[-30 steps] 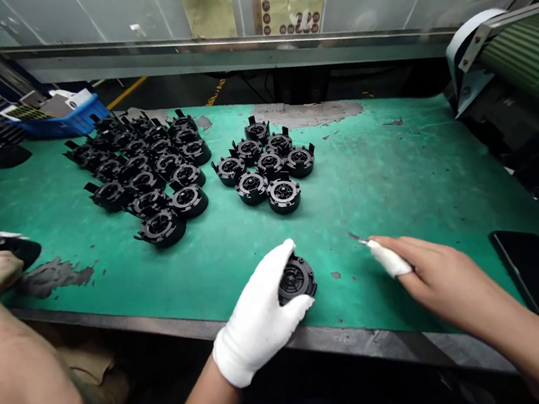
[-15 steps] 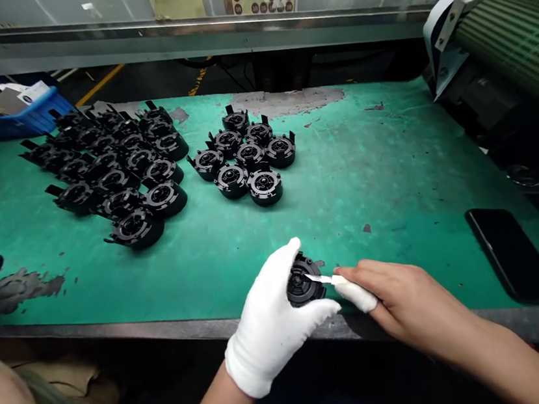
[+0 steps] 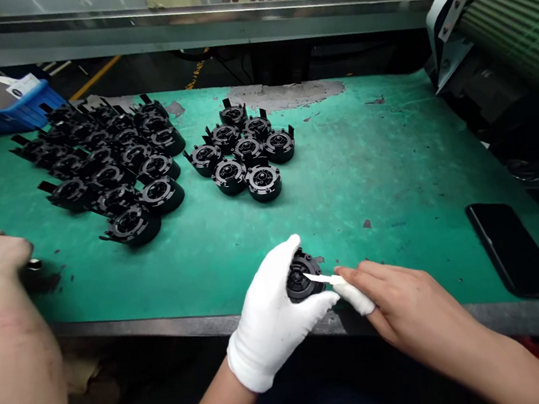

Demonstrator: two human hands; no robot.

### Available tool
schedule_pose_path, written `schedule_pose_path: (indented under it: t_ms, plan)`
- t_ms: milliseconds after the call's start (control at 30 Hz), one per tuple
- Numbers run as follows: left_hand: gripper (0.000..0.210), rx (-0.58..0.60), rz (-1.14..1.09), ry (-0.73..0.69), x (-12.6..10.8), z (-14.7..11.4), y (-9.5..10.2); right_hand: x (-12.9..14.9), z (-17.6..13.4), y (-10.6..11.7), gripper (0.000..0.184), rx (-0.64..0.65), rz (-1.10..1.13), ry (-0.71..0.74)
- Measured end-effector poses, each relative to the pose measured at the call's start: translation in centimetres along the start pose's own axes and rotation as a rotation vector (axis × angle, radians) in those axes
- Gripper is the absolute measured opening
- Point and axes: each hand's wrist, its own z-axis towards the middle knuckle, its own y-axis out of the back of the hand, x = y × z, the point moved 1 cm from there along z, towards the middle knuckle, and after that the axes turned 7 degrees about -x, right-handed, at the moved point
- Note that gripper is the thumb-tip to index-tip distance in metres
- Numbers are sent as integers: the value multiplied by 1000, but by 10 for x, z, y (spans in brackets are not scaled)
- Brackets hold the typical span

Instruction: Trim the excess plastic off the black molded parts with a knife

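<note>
A round black plastic housing is gripped at its rim by my left hand, which wears a white glove. My right hand is bare except for a white covering on the thumb. Its fingers are closed round a small knife, whose pale blade reaches over the face of the housing near the centre. The knife's handle is mostly hidden in the hand. Beyond my hands stands a small group of similar black housings, and a larger cluster of black housings is to its left.
A black phone lies at the right front of the green worktable. A green conveyor belt rises at the right. Another person's arm reaches in from the left. A blue basket sits at the back left.
The other person's arm has come in over the table's left edge. My hands keep nearly the same hold on the housing and the knife. The view has shifted slightly.
</note>
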Motion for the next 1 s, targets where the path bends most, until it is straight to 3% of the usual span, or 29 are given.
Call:
schedule_pose_path:
  t_ms: [367, 1000]
  plan:
    - [80, -22, 4, 27, 3, -3, -5, 10, 1, 1, 49, -30, -82, -54]
    - [79, -17, -59, -1, 3, -2, -1, -7, 0, -7, 48, -43, 135, -8]
